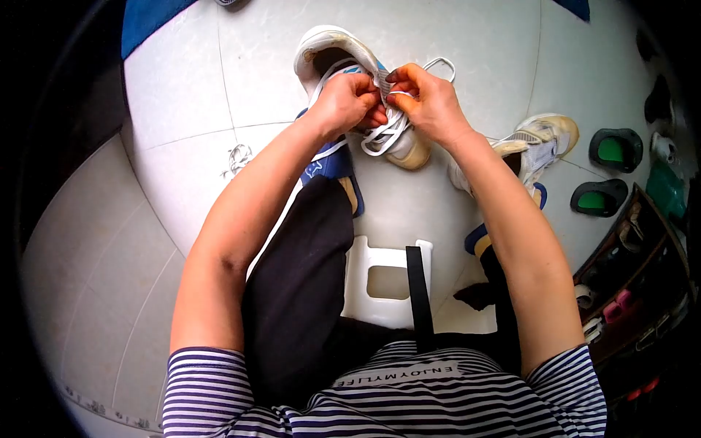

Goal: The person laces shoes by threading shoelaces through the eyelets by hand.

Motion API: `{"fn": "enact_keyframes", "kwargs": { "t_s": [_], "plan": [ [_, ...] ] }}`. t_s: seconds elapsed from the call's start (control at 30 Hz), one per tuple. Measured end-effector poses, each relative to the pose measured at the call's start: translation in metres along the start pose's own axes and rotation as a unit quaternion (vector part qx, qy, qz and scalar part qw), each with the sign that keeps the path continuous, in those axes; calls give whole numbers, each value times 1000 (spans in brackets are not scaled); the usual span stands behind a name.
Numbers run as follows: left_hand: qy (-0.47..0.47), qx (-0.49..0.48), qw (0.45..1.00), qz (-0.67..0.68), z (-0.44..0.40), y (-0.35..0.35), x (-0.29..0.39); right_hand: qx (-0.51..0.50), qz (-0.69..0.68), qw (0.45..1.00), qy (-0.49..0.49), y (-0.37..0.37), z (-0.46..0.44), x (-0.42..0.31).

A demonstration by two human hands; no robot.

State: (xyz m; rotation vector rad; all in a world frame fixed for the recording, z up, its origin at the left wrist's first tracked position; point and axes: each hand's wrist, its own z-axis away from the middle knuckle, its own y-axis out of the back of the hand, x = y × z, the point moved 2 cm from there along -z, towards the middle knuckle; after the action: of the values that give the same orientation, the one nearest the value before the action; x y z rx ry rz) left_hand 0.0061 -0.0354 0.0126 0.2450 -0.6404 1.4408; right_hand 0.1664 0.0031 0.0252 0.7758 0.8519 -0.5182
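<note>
A worn white sneaker (pixel 409 150) with a yellowed toe lies across my lap side of the floor, its heel pointing away from me and up-left. Loose white shoelace (pixel 391 135) loops over its tongue and toe. My left hand (pixel 349 104) is closed at the eyelets, fingertips pinching the lace, though the fingers partly hide the grip. Across from it, my right hand (pixel 427 101) pinches the shoelace between thumb and index finger; a loop of lace stands out beyond the knuckles. The second sneaker (pixel 544 142) rests on the floor at right.
A bundled white lace (pixel 237 158) lies on the tiles at left. Blue slippers (pixel 332 162) are on my feet. A white stool (pixel 358 281) stands between my legs. Black-and-green slippers (pixel 615 150) and a shoe rack (pixel 635 270) are at right; blue mat (pixel 150 22) upper left.
</note>
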Motion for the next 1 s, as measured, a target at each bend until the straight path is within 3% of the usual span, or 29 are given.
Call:
{"fn": "enact_keyframes", "kwargs": {
  "t_s": [0.07,0.2,0.3,0.37,0.47,0.6,0.8,0.87,0.93,1.0],
  "plan": [
    [-48,-26,998,-20,-1,1,-1,-2,-17,1000,-2,-1,1,1],
    [-46,-27,997,-55,-1,2,-1,-4,-27,1000,9,-2,2,2],
    [-85,18,989,-119,-4,2,-4,2,-31,999,11,-3,5,3],
    [-97,32,978,-184,-3,1,-2,126,63,984,105,1,15,-4],
    [-113,50,973,-193,-5,2,-2,197,115,973,39,5,53,-10],
    [-119,81,944,-296,3,-2,9,136,25,986,-92,-20,89,0],
    [-166,108,893,-404,1,-4,6,130,75,987,-53,-32,79,8],
    [-228,111,860,-443,-2,-3,3,127,78,988,-49,-28,70,-4],
    [-204,96,882,-414,-4,0,3,142,84,986,35,-31,60,-19],
    [-178,81,902,-385,-4,1,3,143,98,984,35,-34,46,-24]
  ]
}}
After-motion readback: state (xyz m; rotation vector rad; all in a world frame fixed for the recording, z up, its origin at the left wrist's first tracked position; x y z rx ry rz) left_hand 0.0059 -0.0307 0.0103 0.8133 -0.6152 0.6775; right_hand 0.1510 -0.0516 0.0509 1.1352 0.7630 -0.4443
